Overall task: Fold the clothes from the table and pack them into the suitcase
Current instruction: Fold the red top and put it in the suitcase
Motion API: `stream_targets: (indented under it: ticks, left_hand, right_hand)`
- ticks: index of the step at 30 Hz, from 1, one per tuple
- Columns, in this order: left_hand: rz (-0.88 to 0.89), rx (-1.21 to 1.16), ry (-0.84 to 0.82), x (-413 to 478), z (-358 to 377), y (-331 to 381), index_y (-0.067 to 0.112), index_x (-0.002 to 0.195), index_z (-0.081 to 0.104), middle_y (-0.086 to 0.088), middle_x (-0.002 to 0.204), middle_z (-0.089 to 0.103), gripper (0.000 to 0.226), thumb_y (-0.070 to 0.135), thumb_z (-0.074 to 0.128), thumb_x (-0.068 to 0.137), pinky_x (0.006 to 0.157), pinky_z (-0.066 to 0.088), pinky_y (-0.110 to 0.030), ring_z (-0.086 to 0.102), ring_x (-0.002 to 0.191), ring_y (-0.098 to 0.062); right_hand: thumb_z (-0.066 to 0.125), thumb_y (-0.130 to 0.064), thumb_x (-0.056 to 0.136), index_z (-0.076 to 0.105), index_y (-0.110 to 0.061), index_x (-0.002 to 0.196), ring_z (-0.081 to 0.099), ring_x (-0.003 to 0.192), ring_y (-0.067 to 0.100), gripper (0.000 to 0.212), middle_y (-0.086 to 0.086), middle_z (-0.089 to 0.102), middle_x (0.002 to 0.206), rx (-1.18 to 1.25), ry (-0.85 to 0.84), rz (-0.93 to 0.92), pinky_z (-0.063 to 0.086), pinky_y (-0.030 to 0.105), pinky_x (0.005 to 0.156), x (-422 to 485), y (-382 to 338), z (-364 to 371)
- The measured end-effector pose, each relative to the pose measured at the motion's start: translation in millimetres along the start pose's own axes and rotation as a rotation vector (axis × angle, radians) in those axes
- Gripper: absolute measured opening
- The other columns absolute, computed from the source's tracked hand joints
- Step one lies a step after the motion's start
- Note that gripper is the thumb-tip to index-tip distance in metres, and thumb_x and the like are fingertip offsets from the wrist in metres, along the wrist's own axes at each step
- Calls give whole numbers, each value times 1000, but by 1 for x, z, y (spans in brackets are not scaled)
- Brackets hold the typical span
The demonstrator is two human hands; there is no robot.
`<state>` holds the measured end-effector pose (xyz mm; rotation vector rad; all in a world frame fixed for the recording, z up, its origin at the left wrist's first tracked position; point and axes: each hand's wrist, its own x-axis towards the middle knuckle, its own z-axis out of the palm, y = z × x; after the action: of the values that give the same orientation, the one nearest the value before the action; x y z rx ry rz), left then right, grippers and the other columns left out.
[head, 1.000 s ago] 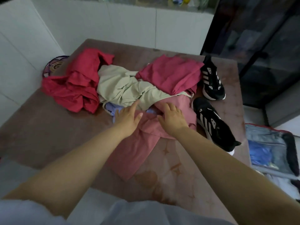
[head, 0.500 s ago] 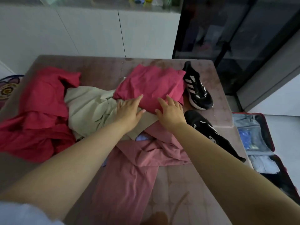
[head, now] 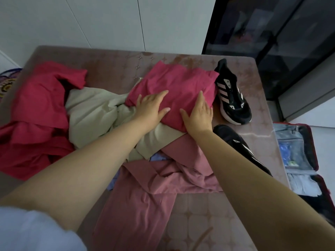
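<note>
A magenta garment [head: 178, 82] lies at the far middle of the table [head: 208, 214]. My left hand [head: 150, 108] rests flat on its near left part, fingers straight. My right hand [head: 198, 115] lies flat on its near right edge. Under and beside it spreads a cream garment [head: 94, 113]. A dusty-pink garment [head: 145, 200] stretches towards me, with a bit of lilac cloth [head: 157, 157] showing beneath. A red garment [head: 36, 113] is heaped at the left. The open suitcase [head: 297, 156] lies on the floor to the right.
Two black trainers with white stripes stand on the table's right side, one far [head: 232, 95], one nearer [head: 241, 147] beside my right forearm. White cabinets stand behind the table, a dark glass door at the far right. A patterned round object [head: 5, 82] sits at the left edge.
Both hands have moved away from me, off the dusty-pink garment and onto the magenta one. The view has shifted right, bringing more of the suitcase in.
</note>
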<state>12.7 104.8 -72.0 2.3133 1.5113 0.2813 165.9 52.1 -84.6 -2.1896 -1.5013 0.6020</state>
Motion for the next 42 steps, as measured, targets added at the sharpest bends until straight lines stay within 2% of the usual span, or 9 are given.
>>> stream_targets:
  ticks: [9, 14, 17, 20, 22, 25, 30, 34, 42]
  left_hand:
    - [109, -36, 63, 29, 2, 11, 26, 145, 31, -2, 144, 43, 54, 40, 46, 95, 116, 6, -50, 36, 134, -26]
    - [187, -58, 182, 50, -15, 24, 24, 148, 22, -10, 151, 31, 74, 48, 56, 87, 112, 15, -57, 28, 138, -31]
    - [134, 70, 42, 53, -26, 30, 33, 150, 6, -9, 158, 7, 90, 55, 60, 81, 114, 5, -58, 11, 144, -30]
    - [110, 160, -131, 43, -22, 25, 41, 148, 2, -5, 159, -2, 92, 56, 62, 79, 112, -7, -56, 5, 145, -30]
    - [108, 193, -207, 34, -14, 20, 41, 148, 2, -3, 159, 0, 91, 58, 59, 80, 111, -10, -56, 9, 145, -27]
    - [84, 201, -256, 28, -2, 17, 37, 149, 2, 0, 158, 9, 88, 60, 55, 82, 110, -10, -57, 19, 143, -23]
    - [111, 151, -158, 36, 6, 24, 33, 150, 9, 1, 157, 17, 84, 57, 55, 84, 112, -8, -55, 17, 143, -25]
    - [201, 156, -128, 48, 16, 44, 33, 150, 7, 2, 158, 10, 86, 58, 55, 83, 113, -8, -53, 4, 145, -24]
    - [389, 386, -142, 69, 44, 70, 34, 150, 2, 0, 159, -4, 91, 63, 53, 81, 103, -22, -54, -14, 144, -29]
  right_hand:
    - [30, 8, 88, 11, -10, 151, 15, 145, 14, 68, 6, 10, 159, -53, -31, -273, 6, 29, 117, 2, -8, 10]
    - [39, 3, 84, 48, 2, 134, 53, 122, 33, 51, 23, 50, 136, -132, -42, -621, 29, 40, 111, -17, -21, 13]
    - [40, -7, 79, 66, 2, 111, 68, 97, 31, 43, 19, 68, 111, -185, -87, -878, 49, 49, 90, -35, -30, 29]
    - [28, -9, 83, 61, 1, 121, 60, 115, 30, 51, 19, 61, 125, -224, -311, -995, 34, 45, 106, -59, -39, 32]
    - [29, -9, 85, 57, -4, 128, 51, 125, 30, 51, 15, 55, 134, -238, -367, -956, 17, 43, 113, -65, -37, 29]
    - [59, -5, 79, 72, -5, 97, 64, 99, 30, 22, 11, 70, 104, -55, -87, -969, 34, 47, 104, -62, -26, 21]
    - [48, -21, 87, 66, -9, 81, 57, 76, 30, 23, 7, 65, 83, 2, 274, -549, 38, 38, 83, -34, 20, -11]
    - [47, -28, 93, 52, -9, 127, 48, 115, 39, 40, 15, 52, 128, -105, 121, -125, 33, 46, 101, -2, 54, -21]
    - [52, -31, 91, 16, -17, 151, 24, 141, 25, 71, 7, 29, 153, -221, -95, -141, 6, 44, 117, 28, 80, -20]
